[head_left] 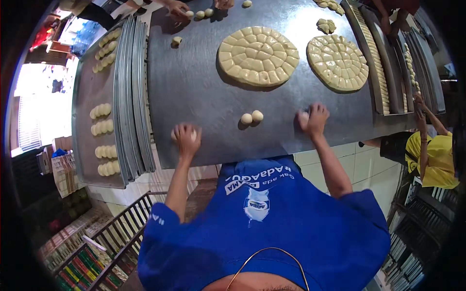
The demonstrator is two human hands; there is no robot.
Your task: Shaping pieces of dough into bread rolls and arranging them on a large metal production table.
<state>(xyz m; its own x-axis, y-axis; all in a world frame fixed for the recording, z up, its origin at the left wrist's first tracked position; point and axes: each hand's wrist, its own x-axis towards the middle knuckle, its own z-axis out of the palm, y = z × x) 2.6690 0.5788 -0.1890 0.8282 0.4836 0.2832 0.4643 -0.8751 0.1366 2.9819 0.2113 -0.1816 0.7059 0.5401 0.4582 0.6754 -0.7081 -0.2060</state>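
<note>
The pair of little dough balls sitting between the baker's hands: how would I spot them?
Start at the grey steel table and its two big round scored dough discs. Below the left disc, between the left hand and the right hand, lie the two dough balls, side by side. Unlike the others, no hand covers them.

Each hand covers most of a dough ball (193,135), so its shape is hard to tell. Far hands (177,7) at the top edge are cut off.

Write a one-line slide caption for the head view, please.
Left hand and right hand each press a pale dough ball on the grey metal table, two round pale dough balls between them.
</note>
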